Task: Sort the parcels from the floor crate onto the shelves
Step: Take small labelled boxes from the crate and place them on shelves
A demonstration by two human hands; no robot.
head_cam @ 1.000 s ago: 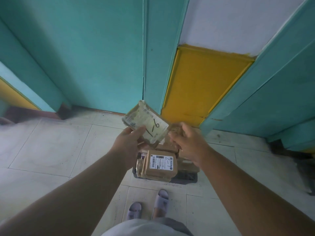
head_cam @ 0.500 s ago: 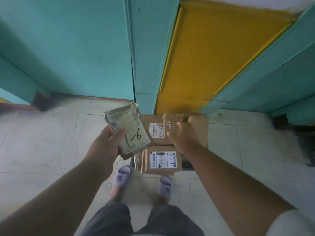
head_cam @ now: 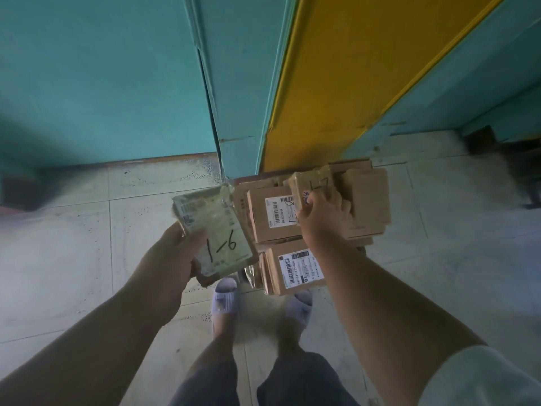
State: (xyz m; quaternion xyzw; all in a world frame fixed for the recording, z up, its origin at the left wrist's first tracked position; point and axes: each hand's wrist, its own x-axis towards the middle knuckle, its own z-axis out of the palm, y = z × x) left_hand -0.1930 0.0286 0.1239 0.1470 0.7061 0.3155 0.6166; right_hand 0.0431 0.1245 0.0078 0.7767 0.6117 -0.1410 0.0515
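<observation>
Legs in dark shorts and two pale slide sandals (head_cam: 224, 297) occupy the near edge of the view; the right sandal is blurred. Left hand (head_cam: 172, 256) is closed around a flat, tape-wrapped parcel (head_cam: 215, 230), glossy and crinkled, hand-marked "1-6"; its lower corner is covered by the thumb and palm. Right hand (head_cam: 322, 218) grips a small cardboard parcel (head_cam: 314, 186) marked "1-7", fingers wrapped over its lower half, held above the stack. Below lie brown cardboard boxes (head_cam: 275, 218) with white barcode labels, print too small to read. The floor crate (head_cam: 361, 250) beneath them is almost entirely hidden; only a dark edge shows. Floor tiles (head_cam: 73, 259) are pale and speckled. Beyond stand smooth teal panels (head_cam: 102, 77) and a yellow panel (head_cam: 336, 68), cut off at the top.
</observation>
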